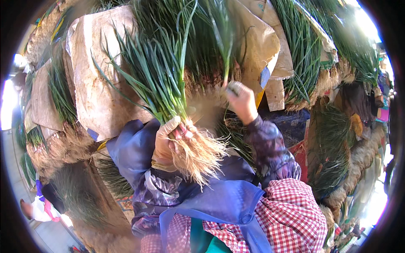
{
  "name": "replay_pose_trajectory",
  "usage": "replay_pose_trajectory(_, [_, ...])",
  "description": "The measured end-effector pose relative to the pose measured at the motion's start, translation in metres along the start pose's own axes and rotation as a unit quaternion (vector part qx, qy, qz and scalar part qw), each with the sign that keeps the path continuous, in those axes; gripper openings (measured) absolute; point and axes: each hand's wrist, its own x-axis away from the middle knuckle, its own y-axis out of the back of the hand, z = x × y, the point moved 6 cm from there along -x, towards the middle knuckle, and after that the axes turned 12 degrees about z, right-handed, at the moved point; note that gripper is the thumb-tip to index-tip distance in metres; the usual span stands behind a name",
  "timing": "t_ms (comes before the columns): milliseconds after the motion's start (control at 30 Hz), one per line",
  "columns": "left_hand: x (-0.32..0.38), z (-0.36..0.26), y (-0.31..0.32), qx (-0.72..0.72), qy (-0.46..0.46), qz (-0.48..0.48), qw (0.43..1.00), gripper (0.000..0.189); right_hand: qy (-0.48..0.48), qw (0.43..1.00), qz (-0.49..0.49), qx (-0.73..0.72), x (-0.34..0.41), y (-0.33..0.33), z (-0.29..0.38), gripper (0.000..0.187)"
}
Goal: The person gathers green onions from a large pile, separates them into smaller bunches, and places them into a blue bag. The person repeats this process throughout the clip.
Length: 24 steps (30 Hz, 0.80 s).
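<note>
A bunch of green onions (169, 104) with pinkish bulbs and long pale roots is in my left hand (167, 142), which wears a light glove; its leaves point up and away from me. To the right, my right hand (239, 98), slightly blurred, holds a single green onion (227, 63) upright by its lower stem. Its fingertips are partly hidden by the blur. Behind both hands a large heap of green onions (202, 57) lies with the roots facing me. A blue apron (215, 202) covers my lap.
Woven sacks flank the heap, one on the left (98, 72) and one on the right (259, 41). More green onions (300, 57) are stacked at the right, and others (60, 88) at the left. A person (44, 205) is partly visible at the lower left.
</note>
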Motion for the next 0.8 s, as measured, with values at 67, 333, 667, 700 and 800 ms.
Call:
replay_pose_trajectory(67, [0.000,-0.001,0.008,-0.040,0.002,-0.028,0.999,0.029,0.061,0.987,0.061,0.137,0.022,-0.030,0.039,0.011])
replay_pose_trajectory(333, [0.000,0.000,0.025,-0.027,0.041,-0.025,0.998,0.032,-0.230,0.930,0.154,-0.243,0.013,-0.049,0.018,0.029])
replay_pose_trajectory(667, [0.005,-0.002,0.010,-0.078,0.062,-0.054,0.993,0.030,0.101,0.976,0.105,0.160,-0.009,-0.103,0.032,0.020])
replay_pose_trajectory(700, [0.003,-0.001,0.008,-0.076,0.074,-0.026,0.994,0.030,0.127,0.974,0.101,0.158,-0.010,-0.104,0.030,0.019])
replay_pose_trajectory(800, [0.003,-0.003,0.016,-0.074,0.048,-0.059,0.994,0.027,0.173,0.968,0.108,0.146,-0.010,-0.104,0.024,0.017])
